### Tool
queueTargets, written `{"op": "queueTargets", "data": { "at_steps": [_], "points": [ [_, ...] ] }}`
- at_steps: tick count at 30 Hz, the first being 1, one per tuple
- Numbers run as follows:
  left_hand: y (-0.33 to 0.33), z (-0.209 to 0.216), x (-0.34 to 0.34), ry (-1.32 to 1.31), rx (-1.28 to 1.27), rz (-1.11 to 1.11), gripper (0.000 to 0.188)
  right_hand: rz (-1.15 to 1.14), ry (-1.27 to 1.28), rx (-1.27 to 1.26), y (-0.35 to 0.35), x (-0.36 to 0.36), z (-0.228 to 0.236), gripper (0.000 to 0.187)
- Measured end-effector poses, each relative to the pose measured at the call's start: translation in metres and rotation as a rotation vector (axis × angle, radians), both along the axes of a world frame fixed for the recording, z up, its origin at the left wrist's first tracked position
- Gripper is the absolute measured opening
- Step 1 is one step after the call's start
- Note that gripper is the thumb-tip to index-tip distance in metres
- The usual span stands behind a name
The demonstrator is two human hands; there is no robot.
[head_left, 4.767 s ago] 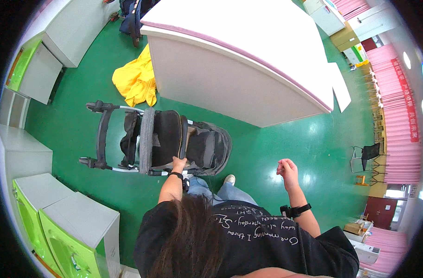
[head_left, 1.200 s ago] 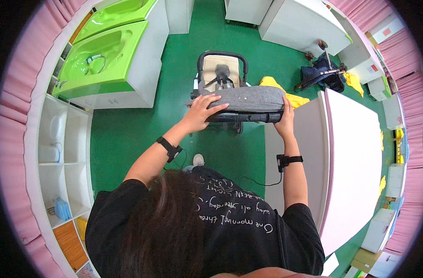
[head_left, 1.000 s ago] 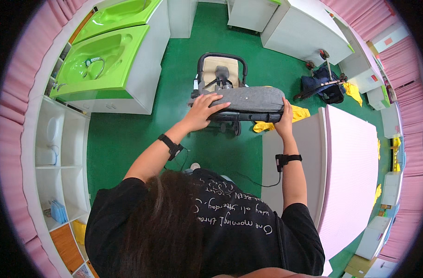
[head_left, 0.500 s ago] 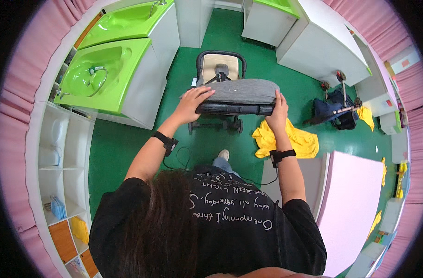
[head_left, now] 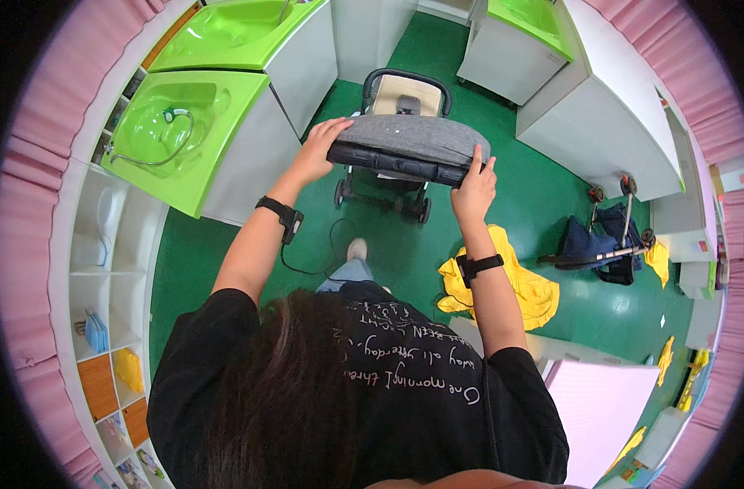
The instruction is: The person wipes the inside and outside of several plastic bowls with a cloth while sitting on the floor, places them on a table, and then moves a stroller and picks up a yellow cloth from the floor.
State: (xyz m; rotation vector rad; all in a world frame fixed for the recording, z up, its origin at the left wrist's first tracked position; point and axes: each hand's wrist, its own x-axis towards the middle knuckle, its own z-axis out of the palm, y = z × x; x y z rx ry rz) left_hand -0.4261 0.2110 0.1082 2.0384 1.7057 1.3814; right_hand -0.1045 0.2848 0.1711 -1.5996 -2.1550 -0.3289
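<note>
A stroller [head_left: 408, 94] with a beige seat and black frame stands on the green floor in front of me. Its rounded grey canopy [head_left: 404, 134] spans the space between my hands. My left hand [head_left: 320, 153] is closed around the canopy's left end, fingers over the top edge. At the right end, my right hand [head_left: 473, 189] grips the canopy with its fingers up along the side. A black padded edge of the canopy [head_left: 396, 163] faces me and hides part of the seat and frame. Wheels show below it.
Green basins [head_left: 168, 122] on white cabinets line the left, above white shelves [head_left: 127, 301]. Yellow cloth [head_left: 518, 277] lies on the floor at right, near a pink-topped table [head_left: 600, 407]. Farther right, a folded dark-blue stroller [head_left: 604, 244] lies by a white cabinet [head_left: 604, 122].
The canopy now slants, its right end lower, and the stroller has turned slightly. My viewpoint has shifted, and the foot has moved left. Both hands have stayed on the canopy.
</note>
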Motion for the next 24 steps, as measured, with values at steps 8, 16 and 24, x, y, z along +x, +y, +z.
{"op": "queueTargets", "data": {
  "at_steps": [8,16,24],
  "points": [
    [-0.004,0.006,0.002,-0.027,0.05,0.012,0.083,0.046,0.04,0.065,-0.002,0.005,0.0,0.102],
    [0.008,-0.002,-0.002,0.043,0.036,0.027,0.08,0.098,0.049,0.117,0.013,0.006,-0.006,0.1],
    [0.027,0.011,-0.006,0.049,0.074,0.036,0.081,0.05,0.066,0.057,0.029,-0.003,0.01,0.098]
  ]
}}
